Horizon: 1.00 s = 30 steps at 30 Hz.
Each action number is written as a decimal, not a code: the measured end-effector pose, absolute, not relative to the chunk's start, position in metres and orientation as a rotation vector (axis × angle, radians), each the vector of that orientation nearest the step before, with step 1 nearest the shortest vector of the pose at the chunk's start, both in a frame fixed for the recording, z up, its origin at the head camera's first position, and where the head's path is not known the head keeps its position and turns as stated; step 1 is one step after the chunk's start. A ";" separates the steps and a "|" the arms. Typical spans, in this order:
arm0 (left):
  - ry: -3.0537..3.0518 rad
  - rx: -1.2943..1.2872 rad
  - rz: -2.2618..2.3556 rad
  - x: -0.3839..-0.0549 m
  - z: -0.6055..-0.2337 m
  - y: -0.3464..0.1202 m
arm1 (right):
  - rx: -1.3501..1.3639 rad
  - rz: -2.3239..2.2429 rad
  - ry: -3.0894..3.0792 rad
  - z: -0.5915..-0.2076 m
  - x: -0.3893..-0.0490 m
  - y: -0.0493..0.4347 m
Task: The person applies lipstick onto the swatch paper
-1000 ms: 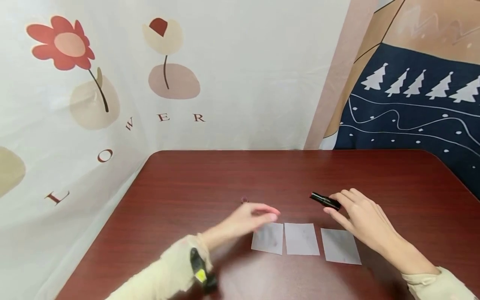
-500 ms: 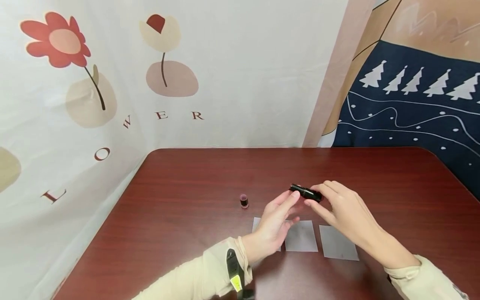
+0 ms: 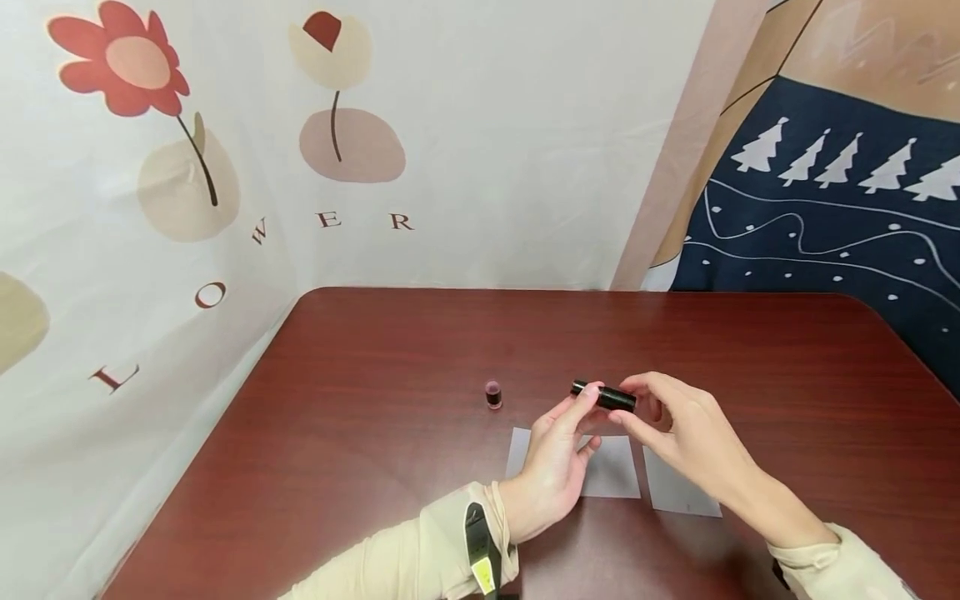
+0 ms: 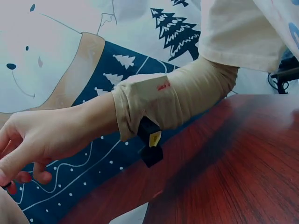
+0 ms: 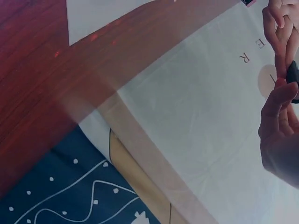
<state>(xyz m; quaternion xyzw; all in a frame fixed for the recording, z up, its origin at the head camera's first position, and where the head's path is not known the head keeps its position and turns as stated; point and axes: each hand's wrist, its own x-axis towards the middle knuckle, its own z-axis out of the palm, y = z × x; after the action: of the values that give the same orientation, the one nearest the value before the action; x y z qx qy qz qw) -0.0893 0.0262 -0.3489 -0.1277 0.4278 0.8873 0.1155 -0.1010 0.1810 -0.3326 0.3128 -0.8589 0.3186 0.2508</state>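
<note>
In the head view, a short black tube (image 3: 617,399), shaped like a lipstick, is held level above the table between both hands. My left hand (image 3: 551,471) pinches its left part between thumb and fingers. Its right end sits between the thumb and fingertips of my right hand (image 3: 693,433). A small piece with a pinkish top and dark band (image 3: 492,395) stands upright on the table to the left. Beneath the hands lie white paper squares, the middle one (image 3: 615,471) and the right one (image 3: 678,483), with a left one (image 3: 517,450) mostly covered by my left hand.
The dark red wooden table (image 3: 360,433) has rounded far corners. A white cloth with printed flowers (image 3: 487,150) hangs behind it, and a navy cloth with white trees (image 3: 825,217) hangs at the right. A black wrist strap (image 3: 482,546) circles my left sleeve.
My left hand has come right and up from over the left paper to grip the tube's left part. My right hand has brought the tube leftward; its reddish tip no longer shows.
</note>
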 end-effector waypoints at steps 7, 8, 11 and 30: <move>1.293 -0.389 2.597 -0.086 -0.348 0.025 | 0.909 0.959 -2.340 -0.336 -0.101 0.182; 1.298 -0.382 2.602 -0.086 -0.349 0.025 | 0.911 0.965 -2.344 -0.337 -0.101 0.182; 1.306 -0.376 2.611 -0.084 -0.350 0.025 | 0.919 0.976 -2.355 -0.337 -0.100 0.182; 1.321 -0.464 2.587 -0.076 -0.349 0.027 | 0.902 1.012 -2.432 -0.340 -0.093 0.180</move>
<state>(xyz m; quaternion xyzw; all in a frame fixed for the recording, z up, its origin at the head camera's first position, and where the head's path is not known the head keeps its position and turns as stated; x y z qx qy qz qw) -0.0760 0.0269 -0.3494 -0.1568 0.4469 0.8750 0.1000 -0.0934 0.1802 -0.3404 0.3188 -0.8596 0.3577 0.1775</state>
